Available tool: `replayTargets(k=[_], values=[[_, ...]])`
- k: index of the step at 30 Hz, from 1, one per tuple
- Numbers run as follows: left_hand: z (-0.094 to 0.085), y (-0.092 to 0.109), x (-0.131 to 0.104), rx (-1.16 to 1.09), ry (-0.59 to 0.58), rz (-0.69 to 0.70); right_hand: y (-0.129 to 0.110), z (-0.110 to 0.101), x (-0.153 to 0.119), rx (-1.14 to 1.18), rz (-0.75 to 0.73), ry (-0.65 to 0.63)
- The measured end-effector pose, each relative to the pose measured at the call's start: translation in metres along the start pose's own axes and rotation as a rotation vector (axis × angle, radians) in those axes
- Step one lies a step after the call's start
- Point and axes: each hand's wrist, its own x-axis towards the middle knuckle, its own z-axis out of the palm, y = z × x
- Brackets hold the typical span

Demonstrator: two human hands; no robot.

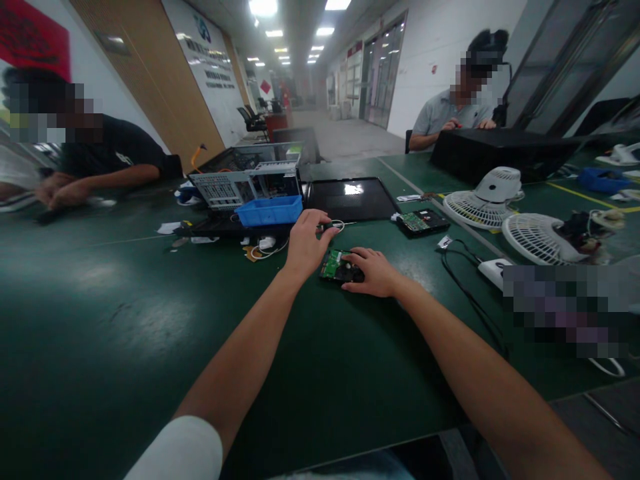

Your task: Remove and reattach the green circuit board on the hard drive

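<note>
A hard drive (331, 265) lies on the green table, its green circuit board facing up. My right hand (374, 272) grips its right end, thumb along the near edge and fingers over the far side and top. Just beyond the drive's left end, my left hand (309, 241) is raised with thumb and forefinger closed in a pinch. Something small and dark shows at those fingertips, too small to name. A loop of white cable (340, 225) shows right behind them.
Behind my left hand are a blue bin (270, 211), an open computer case (225, 188) and a black panel (350, 199). A second hard drive (423, 222), fan parts (483, 200) and a power strip (495, 270) lie rightward. Two people sit across the table.
</note>
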Motion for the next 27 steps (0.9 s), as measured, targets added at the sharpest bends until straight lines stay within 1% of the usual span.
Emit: replayTargets(k=[13,20,27], values=[[-0.0043,-0.0019,0.0003,0.108,-0.017,0.046,-0.0013,-0.0003,-0.0003,-0.003,0.004,0.006],[-0.0011,-0.0038,-0.0009,0.046,-0.03,0.035,-0.0002,0.0014,0.0003,-0.005,-0.005,0.012],[0.0024,-0.0061,-0.0008,-0.04,-0.002,0.013,0.0018,0.0033,0.0008,-0.004,-0.017,0.024]])
